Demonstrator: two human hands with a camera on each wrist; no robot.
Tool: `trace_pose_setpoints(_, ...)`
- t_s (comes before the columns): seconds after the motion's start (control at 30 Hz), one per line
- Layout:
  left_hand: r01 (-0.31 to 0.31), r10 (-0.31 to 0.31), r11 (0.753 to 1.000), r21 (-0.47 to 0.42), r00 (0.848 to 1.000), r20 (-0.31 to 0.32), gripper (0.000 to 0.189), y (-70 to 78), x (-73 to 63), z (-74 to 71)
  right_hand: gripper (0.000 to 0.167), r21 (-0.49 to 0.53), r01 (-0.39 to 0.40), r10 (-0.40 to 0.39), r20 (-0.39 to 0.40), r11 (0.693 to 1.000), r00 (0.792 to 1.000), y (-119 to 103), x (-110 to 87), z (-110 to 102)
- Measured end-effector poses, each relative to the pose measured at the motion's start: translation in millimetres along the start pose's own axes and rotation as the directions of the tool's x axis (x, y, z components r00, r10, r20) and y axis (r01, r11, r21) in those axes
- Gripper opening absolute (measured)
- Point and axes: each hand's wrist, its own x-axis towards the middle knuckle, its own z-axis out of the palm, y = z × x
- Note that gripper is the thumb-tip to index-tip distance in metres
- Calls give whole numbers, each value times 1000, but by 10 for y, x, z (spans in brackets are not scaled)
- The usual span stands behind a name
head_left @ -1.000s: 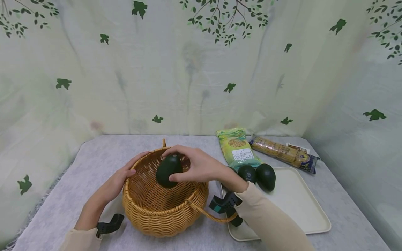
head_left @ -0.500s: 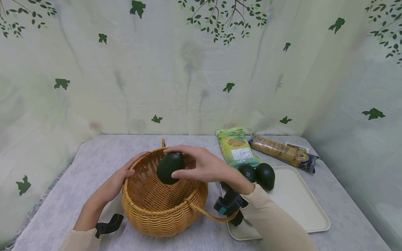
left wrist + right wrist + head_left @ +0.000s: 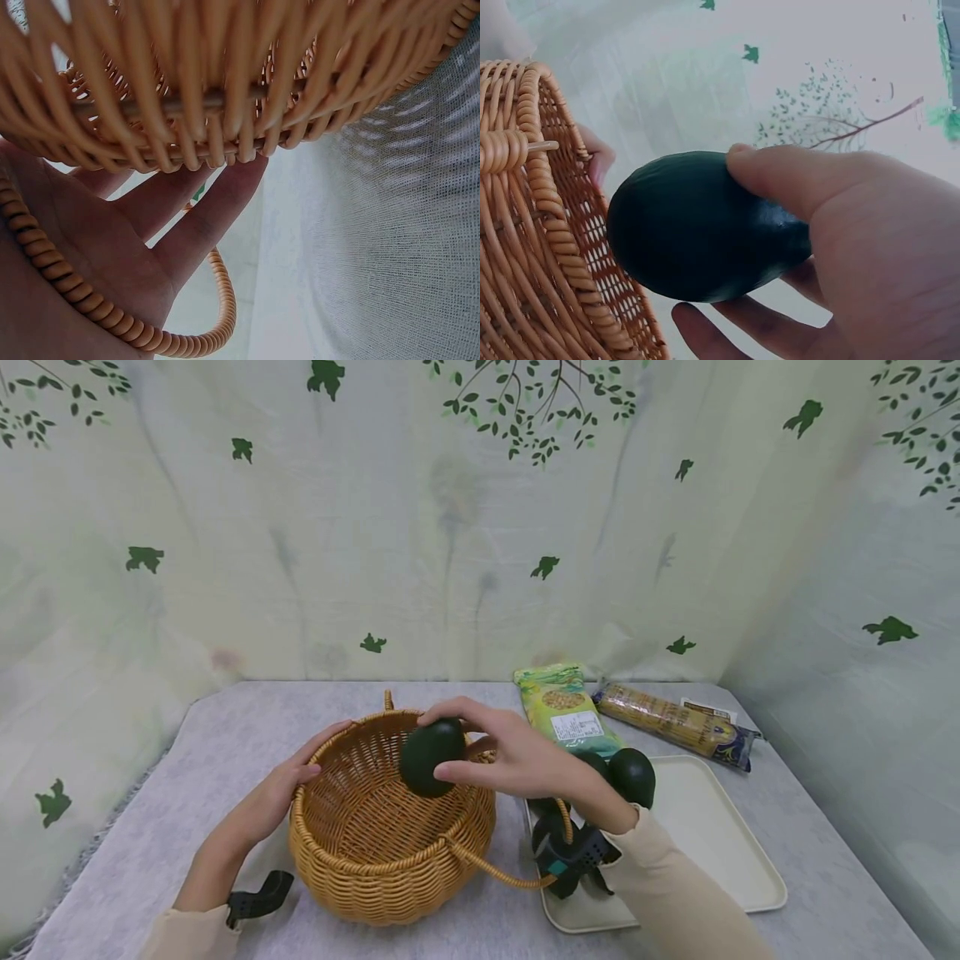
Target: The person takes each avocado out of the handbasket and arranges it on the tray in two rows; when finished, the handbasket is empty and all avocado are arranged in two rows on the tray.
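Observation:
My right hand (image 3: 517,756) pinches a dark green avocado (image 3: 432,758) between thumb and fingers, above the right part of the wicker basket (image 3: 390,893). In the right wrist view, the avocado (image 3: 705,225) lies sideways at the basket's rim (image 3: 555,225), thumb on one side and fingers on the other. My left hand (image 3: 281,789) holds the basket's left rim, with the thumb over the inside. From the left wrist, the fingers (image 3: 217,206) touch the outer weave, and a handle (image 3: 112,319) crosses the palm.
A cream tray (image 3: 712,835) at right carries several avocados (image 3: 632,777), partly hidden by the right arm. Behind it lie a green-yellow food packet (image 3: 566,710) and a long pack of pasta (image 3: 667,718). One basket handle (image 3: 510,881) reaches over the tray's edge.
My right hand has carried the avocado rightward and slightly up, from the basket's middle toward its right rim. The left hand and basket keep their places.

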Motion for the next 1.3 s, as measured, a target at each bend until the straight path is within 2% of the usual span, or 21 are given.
trace_pose_setpoints(0.13,1,-1,1000,2,1000,2,57,-2,-6,-6,48,-35,-4,4,-10,999,1000,-28,-59,-46)
trace_pose_setpoints(0.5,-21,21,1000,-18,1000,6,57,-30,-7,-15,52,-96,-83,78,-50,992,996,-72,-269,-167)
trace_pose_setpoints(0.83,-14,14,1000,-25,1000,8,57,-30,-9,-18,57,-14,-177,175,-87,984,981,-73,-512,-239)
trace_pose_setpoints(1.13,-13,14,1000,-27,1000,12,58,-31,-7,-16,50,50,-114,121,-156,992,980,-3,-774,-281)
trace_pose_setpoints(1.2,-16,16,1000,-26,1000,11,58,-27,-5,-17,50,37,-125,130,-182,991,975,1,-839,-295)
trace_pose_setpoints(1.3,-14,15,1000,-26,1000,12,58,-21,-4,-14,50,-6,-182,176,-218,983,960,8,-951,-317)
